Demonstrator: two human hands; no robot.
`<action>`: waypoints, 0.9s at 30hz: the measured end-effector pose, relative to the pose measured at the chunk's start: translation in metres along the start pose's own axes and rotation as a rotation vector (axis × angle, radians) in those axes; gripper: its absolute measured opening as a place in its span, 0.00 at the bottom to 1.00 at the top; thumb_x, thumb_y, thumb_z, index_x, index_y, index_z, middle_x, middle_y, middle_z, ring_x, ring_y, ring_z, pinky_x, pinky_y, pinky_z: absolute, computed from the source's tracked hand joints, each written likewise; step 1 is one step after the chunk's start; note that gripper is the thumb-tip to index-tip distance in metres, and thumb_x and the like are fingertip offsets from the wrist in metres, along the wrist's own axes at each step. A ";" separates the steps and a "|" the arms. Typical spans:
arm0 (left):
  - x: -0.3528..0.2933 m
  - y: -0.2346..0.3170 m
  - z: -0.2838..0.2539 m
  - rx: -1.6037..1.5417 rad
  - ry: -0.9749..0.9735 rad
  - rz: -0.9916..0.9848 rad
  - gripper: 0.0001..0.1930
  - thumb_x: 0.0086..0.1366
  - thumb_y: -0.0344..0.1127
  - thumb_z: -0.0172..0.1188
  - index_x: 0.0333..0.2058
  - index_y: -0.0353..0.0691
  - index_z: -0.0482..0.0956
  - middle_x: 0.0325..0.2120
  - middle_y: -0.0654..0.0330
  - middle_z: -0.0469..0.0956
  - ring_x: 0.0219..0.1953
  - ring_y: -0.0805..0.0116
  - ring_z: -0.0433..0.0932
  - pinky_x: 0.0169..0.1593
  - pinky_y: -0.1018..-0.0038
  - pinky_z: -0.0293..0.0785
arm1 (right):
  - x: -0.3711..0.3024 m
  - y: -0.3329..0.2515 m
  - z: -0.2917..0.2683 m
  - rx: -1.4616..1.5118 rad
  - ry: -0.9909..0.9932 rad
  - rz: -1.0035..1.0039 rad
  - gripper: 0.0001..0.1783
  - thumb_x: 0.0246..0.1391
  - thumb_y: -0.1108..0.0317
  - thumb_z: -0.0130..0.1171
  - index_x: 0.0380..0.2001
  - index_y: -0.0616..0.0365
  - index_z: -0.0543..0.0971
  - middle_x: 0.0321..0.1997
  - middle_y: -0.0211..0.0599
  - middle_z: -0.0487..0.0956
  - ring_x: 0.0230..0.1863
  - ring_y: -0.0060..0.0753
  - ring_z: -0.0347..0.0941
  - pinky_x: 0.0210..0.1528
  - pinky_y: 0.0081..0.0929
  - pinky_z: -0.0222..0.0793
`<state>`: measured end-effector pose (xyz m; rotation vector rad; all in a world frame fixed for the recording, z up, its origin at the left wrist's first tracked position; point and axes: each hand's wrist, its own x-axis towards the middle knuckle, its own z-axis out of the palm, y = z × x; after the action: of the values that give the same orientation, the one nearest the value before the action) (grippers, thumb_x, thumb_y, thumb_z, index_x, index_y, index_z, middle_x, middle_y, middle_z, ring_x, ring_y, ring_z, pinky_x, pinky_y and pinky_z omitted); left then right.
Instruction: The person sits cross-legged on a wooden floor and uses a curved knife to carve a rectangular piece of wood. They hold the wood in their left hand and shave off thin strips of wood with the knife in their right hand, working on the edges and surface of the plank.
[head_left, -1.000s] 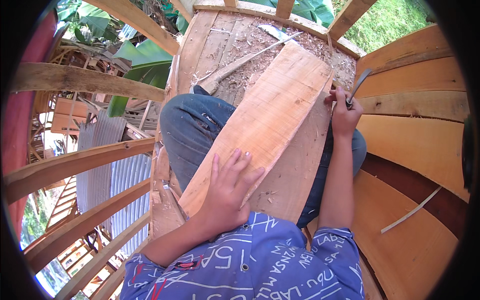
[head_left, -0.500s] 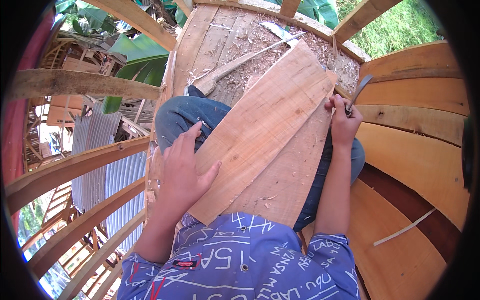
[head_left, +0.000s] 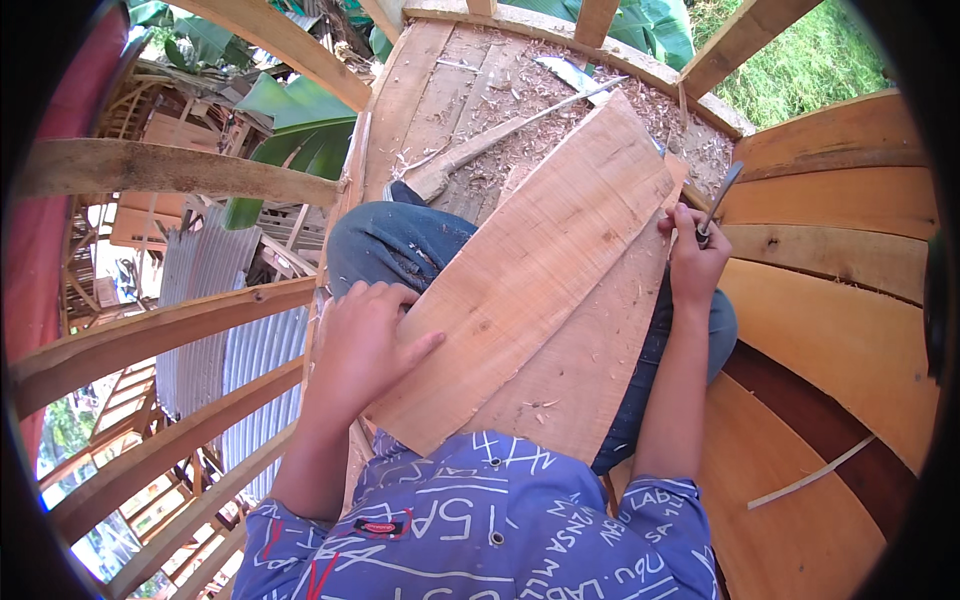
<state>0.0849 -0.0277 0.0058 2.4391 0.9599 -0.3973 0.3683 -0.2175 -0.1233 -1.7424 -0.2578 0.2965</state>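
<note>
A pale wooden board [head_left: 540, 270] lies slantwise across my lap, on top of a second, wider board [head_left: 570, 375]. My left hand [head_left: 362, 340] grips the upper board's left edge, thumb on its face and fingers bent at the edge, their tips partly hidden. In my right hand [head_left: 695, 262] is a knife with a curved metal blade [head_left: 724, 190], pointing up and away. Its dark handle is mostly hidden by my fingers. That hand is beside the boards' right edge, near their far end.
Wood shavings cover the plank floor [head_left: 420, 85] ahead. A long-handled tool [head_left: 470, 148] and a shiny blade [head_left: 570, 72] lie there. Wooden rails [head_left: 180, 170] stand at left, a plank wall [head_left: 820, 250] at right. A thin strip [head_left: 810, 475] is at lower right.
My left hand has come down from above the board, and its fingers have closed at the edge. The knife has turned slightly in my right hand. The view has shifted slightly.
</note>
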 end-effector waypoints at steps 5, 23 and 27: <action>0.000 -0.018 0.000 -0.339 -0.195 0.106 0.18 0.54 0.41 0.68 0.35 0.33 0.78 0.29 0.56 0.75 0.33 0.64 0.74 0.38 0.71 0.70 | -0.002 -0.001 0.007 0.083 0.010 -0.056 0.14 0.58 0.64 0.60 0.25 0.65 0.80 0.21 0.29 0.78 0.24 0.16 0.74 0.28 0.15 0.67; -0.021 0.020 0.002 -0.924 -0.469 0.091 0.25 0.66 0.34 0.52 0.60 0.31 0.62 0.49 0.51 0.74 0.53 0.65 0.71 0.56 0.69 0.64 | -0.107 -0.064 0.016 -0.563 -0.375 -0.247 0.34 0.46 0.37 0.63 0.13 0.61 0.73 0.11 0.44 0.72 0.15 0.47 0.72 0.19 0.36 0.66; -0.028 0.020 0.007 -0.780 -0.358 0.163 0.23 0.66 0.33 0.50 0.58 0.30 0.63 0.42 0.44 0.79 0.46 0.58 0.78 0.50 0.67 0.70 | -0.119 -0.066 0.026 -0.605 -0.332 -0.256 0.35 0.45 0.34 0.62 0.13 0.61 0.74 0.12 0.45 0.72 0.17 0.49 0.73 0.20 0.38 0.67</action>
<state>0.0778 -0.0596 0.0191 1.6485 0.5967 -0.3088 0.2471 -0.2203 -0.0568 -2.2174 -0.8776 0.3411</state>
